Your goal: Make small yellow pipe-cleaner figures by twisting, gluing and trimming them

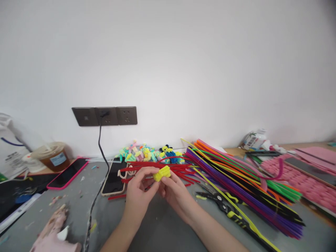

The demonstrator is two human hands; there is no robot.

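Between both hands, over the grey mat, is a small yellow bundle of folded pipe cleaner. My left hand pinches its left end between thumb and fingers. My right hand is closed on its lower right side, thumb against it. Behind the hands lie red pipe cleaners, partly hidden by my fingers. Right of my right hand rest black and yellow pliers, with a long yellow pipe cleaner across them.
A large bundle of coloured pipe cleaners spreads at right. Small fuzzy figures stand by the wall. Left are a phone, a pink-cased phone, a drink cup and a black cable. A pink woven mat lies far right.
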